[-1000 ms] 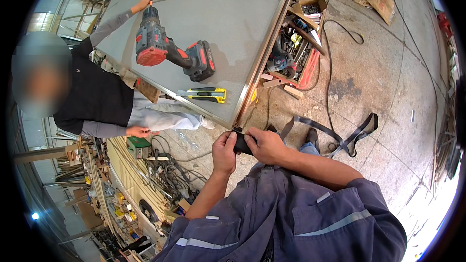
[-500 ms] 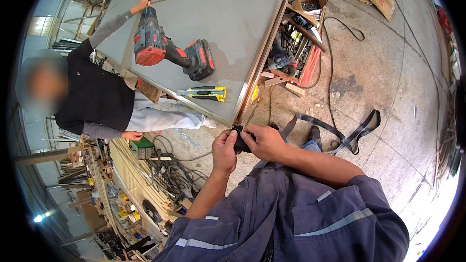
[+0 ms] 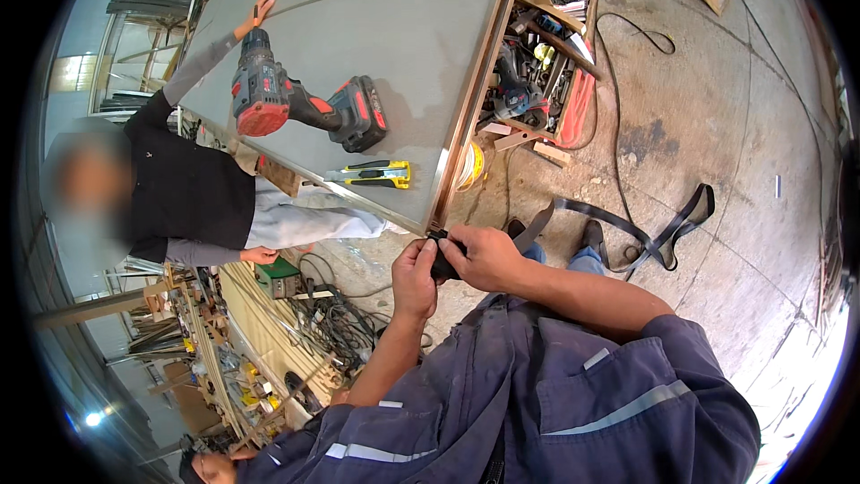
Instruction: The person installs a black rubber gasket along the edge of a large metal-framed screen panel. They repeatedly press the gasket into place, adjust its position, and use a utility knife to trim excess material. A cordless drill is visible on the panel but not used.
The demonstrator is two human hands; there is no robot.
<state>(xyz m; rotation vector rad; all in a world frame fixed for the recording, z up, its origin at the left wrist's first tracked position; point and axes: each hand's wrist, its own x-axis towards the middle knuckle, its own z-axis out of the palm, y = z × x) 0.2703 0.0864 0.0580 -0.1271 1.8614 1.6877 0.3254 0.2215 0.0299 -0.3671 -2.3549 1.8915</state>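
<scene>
Both hands meet just off the corner of the tabletop (image 3: 394, 45): the left hand (image 3: 415, 271) and right hand (image 3: 482, 255) close together around a small black object (image 3: 441, 260). Beyond lie a yellow utility knife (image 3: 374, 175) and a red drill (image 3: 300, 105).

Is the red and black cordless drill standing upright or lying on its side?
Lying on its side: the cordless drill rests flat on the grey panel, chuck toward the co-worker's hand.
</scene>
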